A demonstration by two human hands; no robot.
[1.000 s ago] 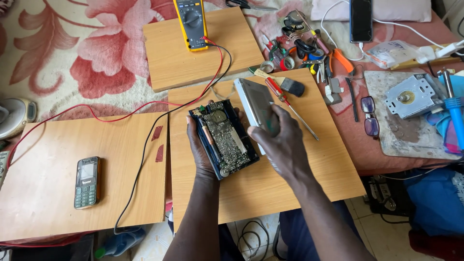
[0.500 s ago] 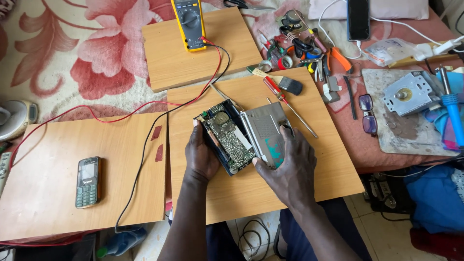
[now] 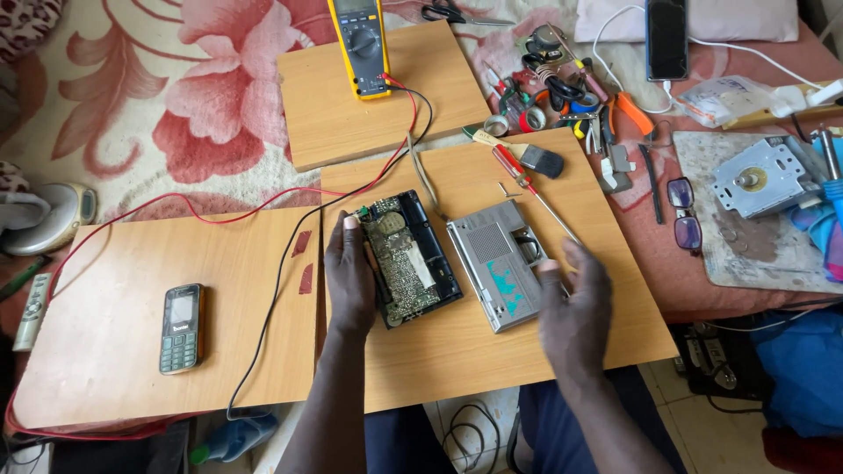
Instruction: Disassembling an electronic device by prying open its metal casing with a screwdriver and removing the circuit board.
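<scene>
Left hand point(image 3: 349, 279) flat, steadying radio body point(image 3: 408, 258); right hand point(image 3: 575, 303) spread beside cover point(image 3: 496, 273). Exposed board looks fragile: grip case edges.

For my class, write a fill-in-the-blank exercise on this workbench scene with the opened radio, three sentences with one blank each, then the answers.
1. The left hand rests on the opened black radio half with its green ____ board facing up.
2. The grey metal radio cover lies on the wooden board to the ____ of the opened half.
3. The yellow multimeter has a red and a ____ lead.

Missing words: circuit; right; black
</scene>
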